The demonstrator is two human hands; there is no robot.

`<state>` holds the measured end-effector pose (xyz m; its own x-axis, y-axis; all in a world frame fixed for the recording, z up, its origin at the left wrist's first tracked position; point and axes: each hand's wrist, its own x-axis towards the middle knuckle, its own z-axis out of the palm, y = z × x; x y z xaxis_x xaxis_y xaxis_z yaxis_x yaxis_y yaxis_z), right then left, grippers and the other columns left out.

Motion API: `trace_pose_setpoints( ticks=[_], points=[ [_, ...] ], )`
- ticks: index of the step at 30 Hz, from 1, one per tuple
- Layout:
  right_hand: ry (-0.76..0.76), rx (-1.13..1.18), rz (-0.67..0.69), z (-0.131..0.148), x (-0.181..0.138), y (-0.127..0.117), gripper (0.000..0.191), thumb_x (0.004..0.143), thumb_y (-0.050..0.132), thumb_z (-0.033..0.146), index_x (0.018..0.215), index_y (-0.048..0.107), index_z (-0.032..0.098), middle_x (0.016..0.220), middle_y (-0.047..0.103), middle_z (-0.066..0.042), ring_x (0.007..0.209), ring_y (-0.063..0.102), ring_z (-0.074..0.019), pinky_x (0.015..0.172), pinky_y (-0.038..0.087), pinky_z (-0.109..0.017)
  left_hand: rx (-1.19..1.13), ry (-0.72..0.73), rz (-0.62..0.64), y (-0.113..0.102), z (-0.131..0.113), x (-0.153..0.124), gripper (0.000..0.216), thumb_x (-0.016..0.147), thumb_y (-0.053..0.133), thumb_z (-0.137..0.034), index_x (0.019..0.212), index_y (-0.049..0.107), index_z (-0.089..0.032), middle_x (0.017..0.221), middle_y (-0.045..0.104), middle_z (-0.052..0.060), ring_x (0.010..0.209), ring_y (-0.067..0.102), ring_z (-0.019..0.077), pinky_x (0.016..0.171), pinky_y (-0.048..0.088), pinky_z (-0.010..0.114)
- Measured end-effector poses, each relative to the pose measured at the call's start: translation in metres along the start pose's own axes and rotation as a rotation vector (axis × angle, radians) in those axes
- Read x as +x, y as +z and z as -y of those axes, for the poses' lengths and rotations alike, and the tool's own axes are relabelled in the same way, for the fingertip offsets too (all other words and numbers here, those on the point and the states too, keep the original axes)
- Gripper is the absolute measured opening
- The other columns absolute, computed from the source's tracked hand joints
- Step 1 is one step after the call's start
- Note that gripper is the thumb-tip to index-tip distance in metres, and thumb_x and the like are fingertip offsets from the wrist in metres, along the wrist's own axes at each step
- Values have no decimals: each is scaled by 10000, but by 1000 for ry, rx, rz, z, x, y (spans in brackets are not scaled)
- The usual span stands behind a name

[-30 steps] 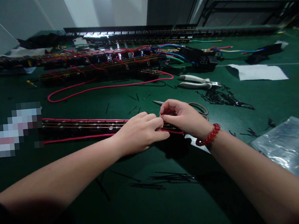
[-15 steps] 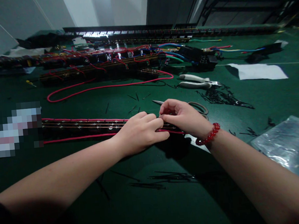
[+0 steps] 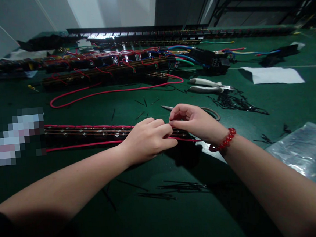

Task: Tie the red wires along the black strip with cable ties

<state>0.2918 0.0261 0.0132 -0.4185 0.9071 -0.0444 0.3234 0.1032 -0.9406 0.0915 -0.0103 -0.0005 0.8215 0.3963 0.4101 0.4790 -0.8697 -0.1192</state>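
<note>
A long dark assembly (image 3: 93,133) with thin copper-coloured rods lies across the table, a red cable (image 3: 94,144) along its near edge and another along its far edge. My left hand (image 3: 150,139) closes over its right part, fingers curled at the far side and thumb at the near side. Beside it my right hand (image 3: 195,122), wearing a red bead bracelet (image 3: 223,142), has thumb and forefinger pinched together just above the assembly. Whatever lies in that pinch is too small to make out. Scissors (image 3: 213,112) lie behind the right hand, partly covered by it.
White-handled cutters (image 3: 206,86) lie beyond the hands, near a heap of black offcuts (image 3: 236,102). Black cable ties (image 3: 180,186) are spread on the near side. A clear plastic bag (image 3: 307,153) is at right. More wired assemblies (image 3: 108,60) and a looped red cable (image 3: 117,91) lie farther back.
My right hand and wrist have shifted slightly to the right, the fingers still pinched. The left hand stays almost where it was on the assembly.
</note>
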Motion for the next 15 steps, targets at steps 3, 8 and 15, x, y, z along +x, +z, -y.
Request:
trace_pose_setpoints(
  ticks=[3, 8, 15],
  points=[
    [-17, -5, 5, 1, 0, 0, 103, 688, 654, 177, 772, 600, 201, 707, 624, 18, 648, 566, -131, 584, 456, -268, -28, -6, -29, -1, -1, 1, 237, 972, 480, -281, 946, 715, -264, 892, 638, 20, 803, 507, 166, 690, 341, 335],
    [-56, -12, 31, 5, -3, -1, 87, 705, 667, 196, 768, 608, 195, 735, 634, 9, 669, 585, -134, 605, 465, -274, -117, -27, -84, -2, -3, 2, 202, 943, 528, -259, 925, 729, -244, 932, 681, 25, 831, 547, 173, 720, 395, 328],
    [-87, -80, 59, 11, -4, -3, 92, 705, 709, 211, 757, 635, 192, 765, 665, -3, 680, 593, -134, 633, 476, -277, -313, -150, -164, -1, -7, 4, 178, 912, 574, -225, 898, 751, -228, 906, 739, 15, 814, 621, 149, 760, 476, 288]
  ],
)
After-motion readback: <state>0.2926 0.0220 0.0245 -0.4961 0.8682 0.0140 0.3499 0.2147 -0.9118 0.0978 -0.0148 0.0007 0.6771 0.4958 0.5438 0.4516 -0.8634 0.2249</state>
